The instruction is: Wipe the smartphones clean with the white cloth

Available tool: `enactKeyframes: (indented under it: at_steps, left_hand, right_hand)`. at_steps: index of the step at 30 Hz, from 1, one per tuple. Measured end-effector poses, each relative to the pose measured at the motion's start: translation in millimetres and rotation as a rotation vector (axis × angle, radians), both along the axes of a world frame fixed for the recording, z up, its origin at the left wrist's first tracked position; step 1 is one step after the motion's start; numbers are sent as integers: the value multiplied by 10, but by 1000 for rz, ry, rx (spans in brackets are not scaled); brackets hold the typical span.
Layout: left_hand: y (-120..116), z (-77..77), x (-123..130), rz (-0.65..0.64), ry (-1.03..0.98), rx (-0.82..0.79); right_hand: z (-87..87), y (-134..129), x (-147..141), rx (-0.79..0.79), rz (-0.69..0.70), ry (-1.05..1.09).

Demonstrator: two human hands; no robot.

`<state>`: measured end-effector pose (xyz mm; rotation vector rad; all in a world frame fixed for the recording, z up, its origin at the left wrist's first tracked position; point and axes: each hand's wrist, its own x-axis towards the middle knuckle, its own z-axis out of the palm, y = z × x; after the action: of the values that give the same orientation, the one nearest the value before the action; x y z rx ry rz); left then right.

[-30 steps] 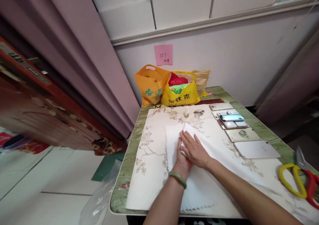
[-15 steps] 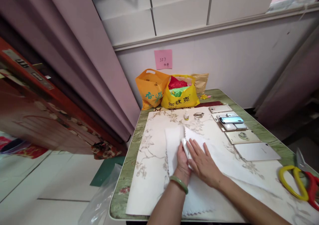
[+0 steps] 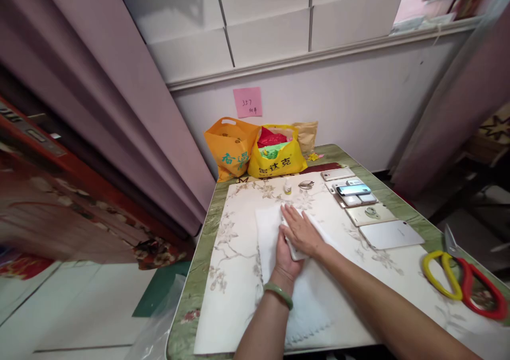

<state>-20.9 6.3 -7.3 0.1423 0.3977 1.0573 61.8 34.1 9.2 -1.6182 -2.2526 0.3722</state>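
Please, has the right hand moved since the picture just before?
Yes. Judged against the bottle, the right hand has moved forward and slightly left; its fingertips are now nearer to the bottle.

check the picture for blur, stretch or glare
Head view: red door smeared and stretched at left; right-hand curtain soft; bright sheen on the blue phone; white cloth pale, low contrast; pink note clear enough to read 357.

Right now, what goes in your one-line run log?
left hand: cups flat white object | right hand: lies over it | beneath: white zigzag-edged cloth | right side: scissors with red and yellow handles
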Motion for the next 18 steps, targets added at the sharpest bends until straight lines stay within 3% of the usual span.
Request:
enactKeyframes:
  at_steps: [4, 9, 14, 18]
  left_hand:
    - [-6, 49, 12, 57, 27, -65]
    - [19, 27, 20, 140, 37, -118]
    - [-167, -118, -33, 193, 219, -196]
    - [-276, -235, -70, 254, 312, -142]
  right_hand:
    - [-142, -86, 190, -55, -131, -25]
    - [-245, -559, 253, 124, -56, -69]
    - [-104, -887, 110, 212, 157, -57]
    - [63, -742, -13, 194, 302, -34]
